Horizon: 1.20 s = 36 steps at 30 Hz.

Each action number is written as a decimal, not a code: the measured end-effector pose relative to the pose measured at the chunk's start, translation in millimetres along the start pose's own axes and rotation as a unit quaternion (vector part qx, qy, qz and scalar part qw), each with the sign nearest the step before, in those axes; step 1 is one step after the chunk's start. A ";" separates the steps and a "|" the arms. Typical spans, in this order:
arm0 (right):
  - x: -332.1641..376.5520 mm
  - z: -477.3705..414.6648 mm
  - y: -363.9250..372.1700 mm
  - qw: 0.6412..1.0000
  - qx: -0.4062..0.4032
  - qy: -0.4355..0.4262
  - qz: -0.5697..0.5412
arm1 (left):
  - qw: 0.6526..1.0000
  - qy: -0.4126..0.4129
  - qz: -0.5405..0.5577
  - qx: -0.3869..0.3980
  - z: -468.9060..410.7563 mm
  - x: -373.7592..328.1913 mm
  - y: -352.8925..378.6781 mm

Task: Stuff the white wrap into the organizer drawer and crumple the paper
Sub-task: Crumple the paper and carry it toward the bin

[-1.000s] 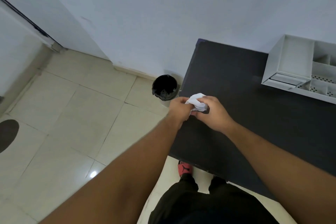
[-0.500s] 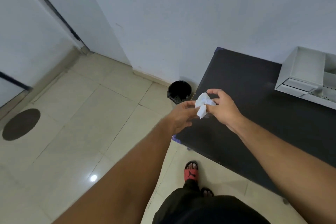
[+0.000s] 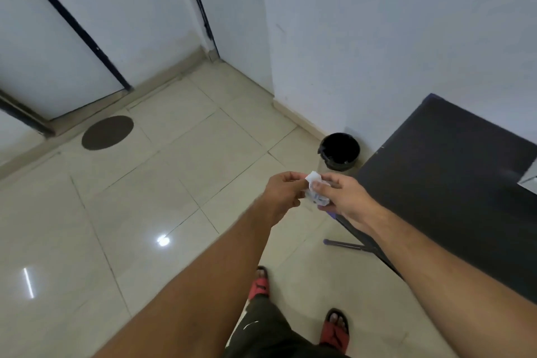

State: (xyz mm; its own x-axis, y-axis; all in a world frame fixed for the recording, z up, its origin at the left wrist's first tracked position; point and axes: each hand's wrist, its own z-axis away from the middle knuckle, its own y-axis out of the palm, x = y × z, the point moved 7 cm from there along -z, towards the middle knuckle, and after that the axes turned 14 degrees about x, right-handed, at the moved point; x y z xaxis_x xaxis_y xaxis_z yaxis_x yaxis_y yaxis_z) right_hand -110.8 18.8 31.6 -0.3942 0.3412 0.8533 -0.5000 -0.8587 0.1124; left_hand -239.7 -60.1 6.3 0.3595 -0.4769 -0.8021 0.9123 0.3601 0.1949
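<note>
White paper now off table, both hands still gripping.

Even, soft indoor light, fairly bright, no hard shadows. Two glare spots on the glossy floor tiles: a round one near centre, a thin streak at lower left. Wide-angle bend curves the door frames and wall edges toward the borders; left hand, right hand and forearms slightly motion-blurred, overall image soft.
</note>
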 end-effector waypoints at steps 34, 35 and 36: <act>121.0 -281.8 -27.0 0.995 -0.089 -0.042 0.035 | 0.964 -0.075 -0.244 0.074 -234.7 -177.8 -178.5; 125.0 -289.1 -43.9 0.993 -0.108 -0.037 0.044 | 0.962 -0.094 -0.244 0.084 -248.3 -183.3 -170.9; 129.3 -295.7 -59.2 0.990 -0.125 -0.032 0.053 | 0.959 -0.110 -0.244 0.093 -262.2 -189.2 -163.9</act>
State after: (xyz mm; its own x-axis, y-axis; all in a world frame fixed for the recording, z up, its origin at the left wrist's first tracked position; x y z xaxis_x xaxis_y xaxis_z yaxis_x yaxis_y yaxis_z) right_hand -360.2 226.8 -15.3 -0.4101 0.2223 0.8845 -0.6363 -0.7645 -0.1029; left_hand -508.6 181.3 -21.9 -0.1059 -0.7171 -0.6889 0.9942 -0.0890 -0.0602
